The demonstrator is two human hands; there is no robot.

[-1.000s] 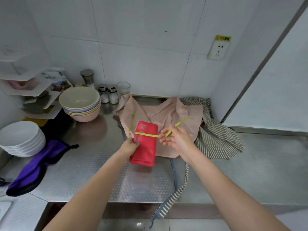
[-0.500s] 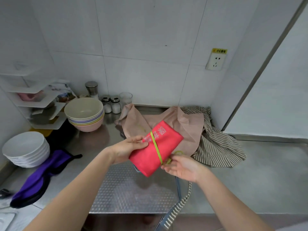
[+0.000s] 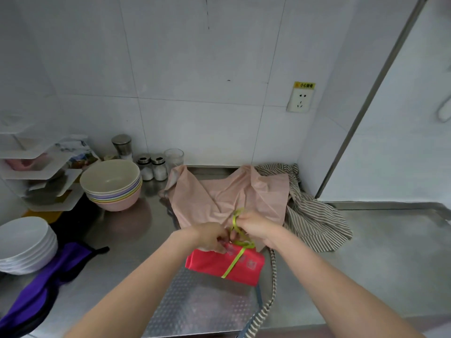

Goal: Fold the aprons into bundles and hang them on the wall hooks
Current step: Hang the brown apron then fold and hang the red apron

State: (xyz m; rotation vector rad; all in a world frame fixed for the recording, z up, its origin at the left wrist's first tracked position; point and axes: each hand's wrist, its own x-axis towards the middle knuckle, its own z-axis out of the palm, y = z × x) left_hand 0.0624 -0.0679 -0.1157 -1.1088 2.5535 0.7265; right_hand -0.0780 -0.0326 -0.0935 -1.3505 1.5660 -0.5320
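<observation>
Hands (image 3: 212, 236) now knotting tie (image 3: 238, 231), bundle (image 3: 224, 263) lowered

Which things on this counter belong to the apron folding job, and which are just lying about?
Part of the job:
- red apron bundle with its green strap, pinched by the left hand and right hand
- pink apron
- striped apron
- purple apron

Lying about:
- stacked bowls
- white plates
- shakers
- glass

Both hands tying the red bundle

The left hand (image 3: 210, 236) and right hand (image 3: 256, 224) pinch the green strap (image 3: 238, 230) above the folded red apron (image 3: 224, 264), which lies on the steel surface (image 3: 117, 272) before pink (image 3: 227, 198) and striped (image 3: 314, 220) aprons.
</observation>
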